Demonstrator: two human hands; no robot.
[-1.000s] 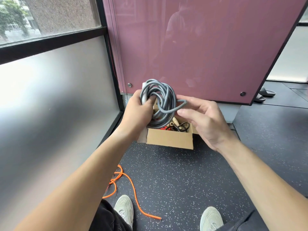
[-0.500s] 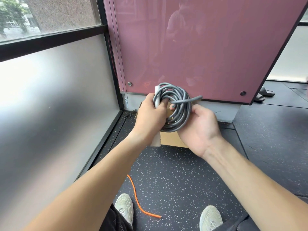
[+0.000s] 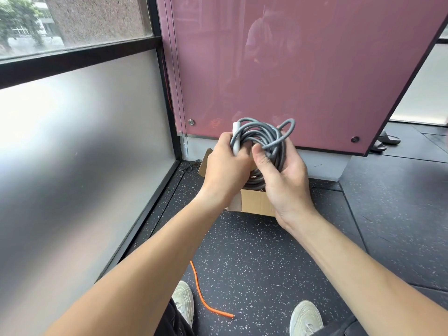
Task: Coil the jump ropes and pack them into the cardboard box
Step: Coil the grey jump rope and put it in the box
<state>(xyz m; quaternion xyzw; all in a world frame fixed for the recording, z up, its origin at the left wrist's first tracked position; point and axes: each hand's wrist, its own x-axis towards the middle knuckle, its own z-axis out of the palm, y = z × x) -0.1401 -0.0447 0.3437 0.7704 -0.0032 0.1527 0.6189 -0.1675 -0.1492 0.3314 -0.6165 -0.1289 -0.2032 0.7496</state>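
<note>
**Grey coil in both hands, box directly beneath**

I see both hands wrapped around the grey jump rope (image 3: 264,138), which is wound into a rough round bundle and held up in front of me. My left hand (image 3: 225,166) grips the near-left side, fingers curled over the pale, smooth handle (image 3: 236,141), which stands roughly upright against the coil. My right hand (image 3: 283,180) cups the bundle from below and the right, thumb pressing on the strands. One loose loop (image 3: 289,124) sticks out at the top right, so the winding looks unfinished or only loosely secured.

The relation that matters is that the cardboard box (image 3: 254,202) sits on the floor right under the hands and slightly beyond them, against the base of the maroon panel (image 3: 303,69). The hands hide its opening. Both hands look equally near it, so I judge the move to be a straight lowering.

The rope looks rubbery, matte and springy, and may uncoil if let go. The box is plain brown corrugated card. An orange rope (image 3: 201,291) trails across the speckled dark floor (image 3: 266,263) near my shoes.
</note>
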